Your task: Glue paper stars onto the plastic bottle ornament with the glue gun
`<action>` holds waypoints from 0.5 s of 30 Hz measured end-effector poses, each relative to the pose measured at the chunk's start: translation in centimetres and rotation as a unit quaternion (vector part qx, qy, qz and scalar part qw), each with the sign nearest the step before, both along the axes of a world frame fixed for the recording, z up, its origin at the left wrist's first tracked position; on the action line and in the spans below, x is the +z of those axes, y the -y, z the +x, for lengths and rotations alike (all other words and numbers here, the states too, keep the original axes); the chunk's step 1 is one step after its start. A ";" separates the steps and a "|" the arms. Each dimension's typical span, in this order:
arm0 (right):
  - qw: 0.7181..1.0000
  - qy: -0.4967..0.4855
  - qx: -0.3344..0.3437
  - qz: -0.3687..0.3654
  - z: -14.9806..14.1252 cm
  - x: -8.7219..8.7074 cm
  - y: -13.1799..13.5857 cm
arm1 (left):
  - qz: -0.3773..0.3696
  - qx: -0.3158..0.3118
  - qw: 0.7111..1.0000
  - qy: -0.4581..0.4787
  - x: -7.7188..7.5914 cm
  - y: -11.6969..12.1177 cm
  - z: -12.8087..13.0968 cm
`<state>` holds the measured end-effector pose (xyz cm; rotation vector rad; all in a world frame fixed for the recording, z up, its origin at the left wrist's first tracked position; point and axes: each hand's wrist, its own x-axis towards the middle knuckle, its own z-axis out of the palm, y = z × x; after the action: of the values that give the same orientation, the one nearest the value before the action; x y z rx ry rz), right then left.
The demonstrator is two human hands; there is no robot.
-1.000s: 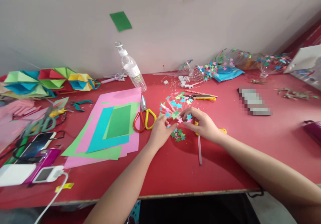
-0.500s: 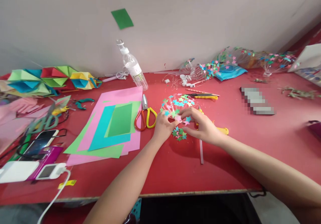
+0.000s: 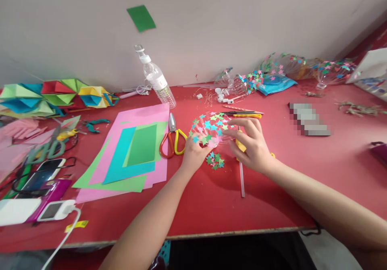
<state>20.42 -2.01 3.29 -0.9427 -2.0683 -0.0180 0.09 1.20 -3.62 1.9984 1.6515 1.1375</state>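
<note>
My left hand (image 3: 194,152) is closed on the near edge of a clear plastic flower-like piece (image 3: 213,125), its strips dotted with blue, green and pink paper stars. Just right of it, my right hand (image 3: 253,146) hovers with fingers apart and nothing seen between them. A small pile of loose paper stars (image 3: 215,161) lies on the red table below the piece. Partly hidden under my right hand is a yellow glue gun (image 3: 240,149), from which a translucent glue stick (image 3: 242,181) sticks out toward me.
Scissors (image 3: 173,139) with red and yellow handles lie left of my hands, beside stacked coloured paper (image 3: 145,145). A plastic bottle (image 3: 159,80) stands behind. A yellow cutter (image 3: 246,115) lies beyond the piece. Finished-looking starred plastic pieces (image 3: 332,70) sit along the wall; a blurred dark object (image 3: 310,119) lies right.
My right hand has drawn back to the right, off the starred piece, and its fingers have spread. The left hand keeps its hold. The view has shifted slightly.
</note>
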 end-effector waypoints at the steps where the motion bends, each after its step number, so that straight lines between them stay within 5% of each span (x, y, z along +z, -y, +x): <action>1: 1.000 -0.006 -0.009 -0.005 0.0 0.0 0.0 | 0.001 -0.003 1.000 -0.002 -0.1 0.0 -0.1; 8: 0.999 0.042 0.027 0.017 0.0 0.2 0.1 | 0.013 -0.030 0.998 -0.048 -0.2 0.0 -0.5; 15: 1.000 0.011 -0.013 0.000 -0.1 0.0 0.1 | 0.001 -0.028 0.998 -0.062 0.4 0.2 -0.2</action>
<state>20.32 -2.12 3.30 -0.9733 -2.0768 -0.0438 -0.11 1.03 -3.26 2.1411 1.6405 1.0151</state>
